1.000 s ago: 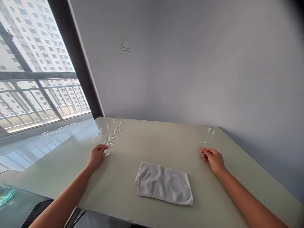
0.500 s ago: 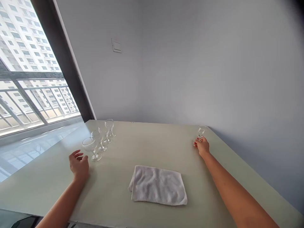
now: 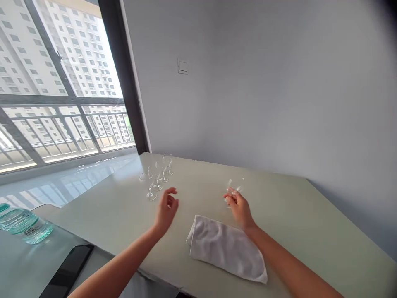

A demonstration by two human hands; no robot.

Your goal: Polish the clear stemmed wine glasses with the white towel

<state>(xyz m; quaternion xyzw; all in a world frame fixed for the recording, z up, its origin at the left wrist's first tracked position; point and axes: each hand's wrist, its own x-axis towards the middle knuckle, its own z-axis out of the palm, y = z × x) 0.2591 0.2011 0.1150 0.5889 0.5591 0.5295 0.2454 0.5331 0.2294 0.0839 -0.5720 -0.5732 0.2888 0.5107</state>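
My right hand (image 3: pixel 238 208) is closed round a small clear stemmed glass (image 3: pixel 232 188), held just above the pale table (image 3: pixel 297 215) beyond a folded white cloth (image 3: pixel 227 247). My left hand (image 3: pixel 166 210) hovers open over the table with fingers apart and nothing in it, to the right of a row of several clear stemmed glasses (image 3: pixel 156 177) standing near the far left corner. The nearest glass of that row (image 3: pixel 147 185) is a short way from my left fingertips.
A grey wall with a light switch (image 3: pixel 182 66) runs behind the table. A large window with a dark frame (image 3: pixel 124 78) is on the left. A clear water bottle (image 3: pixel 23 227) lies on a glass surface at lower left, beside a dark phone (image 3: pixel 66 271).
My right hand has taken the lone glass from the far right corner and carried it in toward the cloth. My left hand has lifted away from the row of glasses and moved right.
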